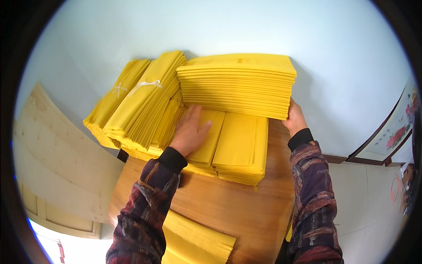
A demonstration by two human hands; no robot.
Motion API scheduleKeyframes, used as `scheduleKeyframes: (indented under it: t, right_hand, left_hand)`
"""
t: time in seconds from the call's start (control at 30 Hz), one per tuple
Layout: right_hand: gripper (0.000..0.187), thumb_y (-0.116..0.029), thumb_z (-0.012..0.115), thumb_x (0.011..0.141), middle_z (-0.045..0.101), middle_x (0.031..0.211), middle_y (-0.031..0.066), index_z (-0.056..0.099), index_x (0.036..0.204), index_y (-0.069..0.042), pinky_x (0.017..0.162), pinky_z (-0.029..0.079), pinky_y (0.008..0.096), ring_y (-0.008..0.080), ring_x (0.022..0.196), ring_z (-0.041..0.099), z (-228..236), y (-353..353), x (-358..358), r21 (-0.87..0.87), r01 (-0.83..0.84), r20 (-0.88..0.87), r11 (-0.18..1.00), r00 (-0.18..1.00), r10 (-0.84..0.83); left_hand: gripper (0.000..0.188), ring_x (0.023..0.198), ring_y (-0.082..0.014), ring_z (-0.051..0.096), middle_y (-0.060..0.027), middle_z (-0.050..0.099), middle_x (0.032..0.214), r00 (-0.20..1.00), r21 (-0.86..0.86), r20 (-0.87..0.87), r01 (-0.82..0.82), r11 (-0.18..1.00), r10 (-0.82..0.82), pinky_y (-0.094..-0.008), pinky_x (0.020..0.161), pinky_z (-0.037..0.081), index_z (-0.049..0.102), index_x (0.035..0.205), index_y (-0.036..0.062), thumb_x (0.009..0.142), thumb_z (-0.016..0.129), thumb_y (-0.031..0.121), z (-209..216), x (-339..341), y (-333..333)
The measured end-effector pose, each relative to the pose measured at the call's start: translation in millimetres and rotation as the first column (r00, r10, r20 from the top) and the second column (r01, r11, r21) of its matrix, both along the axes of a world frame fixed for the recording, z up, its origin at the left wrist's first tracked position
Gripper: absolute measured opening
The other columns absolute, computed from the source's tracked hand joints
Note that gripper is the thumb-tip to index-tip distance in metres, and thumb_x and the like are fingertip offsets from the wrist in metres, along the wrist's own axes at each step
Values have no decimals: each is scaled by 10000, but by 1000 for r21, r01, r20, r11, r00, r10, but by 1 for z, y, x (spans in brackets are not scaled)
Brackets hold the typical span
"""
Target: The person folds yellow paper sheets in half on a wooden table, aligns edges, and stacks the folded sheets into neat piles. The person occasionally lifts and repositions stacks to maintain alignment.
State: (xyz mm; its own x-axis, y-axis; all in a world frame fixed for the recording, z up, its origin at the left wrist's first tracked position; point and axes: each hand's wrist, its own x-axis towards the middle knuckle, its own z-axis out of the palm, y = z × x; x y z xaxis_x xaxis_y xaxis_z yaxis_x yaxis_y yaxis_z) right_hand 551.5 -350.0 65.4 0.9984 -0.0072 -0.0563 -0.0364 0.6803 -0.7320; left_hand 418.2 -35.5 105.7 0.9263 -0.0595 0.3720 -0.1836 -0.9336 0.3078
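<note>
A thick stack of folded yellow paper (237, 88) lies crosswise on top of lower yellow paper piles (235, 141), against the wall. My right hand (295, 119) grips the stack's lower right end; some of its fingers are hidden behind the paper. My left hand (191, 132) is open, fingers spread, over the lower piles just below the stack's left end. Its fingertips are close to the folded edges of the bundles on the left; whether they touch cannot be told. Two bundles there, a near bundle (147, 92) and a farther-left bundle (118, 90), are tied with white string.
A wooden table (220, 193) carries the paper. More folded yellow sheets (198, 240) lie at its near edge. A pale wooden board (61, 154) leans at the left. A framed flower picture (387, 132) stands on the tiled floor (356, 193) at the right.
</note>
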Motion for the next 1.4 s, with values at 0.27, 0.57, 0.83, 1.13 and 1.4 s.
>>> scheduleKeyframes:
  t: [0.27,0.57,0.83,1.13,1.4]
  right_hand:
    - [534,-485,416,979,545,1106,55,496,1274,-48,689,498,288,118,911,546,51,-2,-9,-272,-48,125,961,988,85]
    - [562,-519,422,964,536,1086,71,500,1263,-50,783,478,369,187,994,516,63,-8,-13,-414,-3,25,910,1000,14]
    - [380,-308,469,938,595,1204,172,583,1165,-26,883,459,422,320,1130,543,128,-9,2,-643,766,762,-2,640,-101]
    - [261,-121,442,911,663,1075,129,622,1095,-74,853,486,391,318,1009,614,210,-2,-23,-652,723,716,-230,686,127]
    - [477,-427,344,964,471,1387,118,485,1341,-170,1050,307,550,322,1278,439,158,94,6,-688,574,416,-444,813,407]
  left_hand:
    - [400,1151,-283,507,-204,496,1267,921,-976,-207,-170,139,-329,-392,933,438,409,1280,-52,990,417,224,43,9,-24]
    - [384,1191,-340,446,-243,421,1297,894,-850,-234,-380,-366,-383,-430,1056,358,381,1239,-96,976,370,183,12,42,-69]
    - [296,1137,-307,459,-182,476,1186,966,-776,-71,-211,-594,-250,-424,1074,330,461,1136,-71,948,374,141,-11,47,-79]
    - [370,1219,-320,418,-200,439,1279,963,-757,-37,-201,-622,-266,-426,1094,303,412,1232,-89,960,347,154,-10,39,-81]
    - [385,1214,-323,423,-208,444,1276,960,-765,-29,-200,-613,-277,-432,1099,294,404,1244,-74,969,322,182,-12,39,-81]
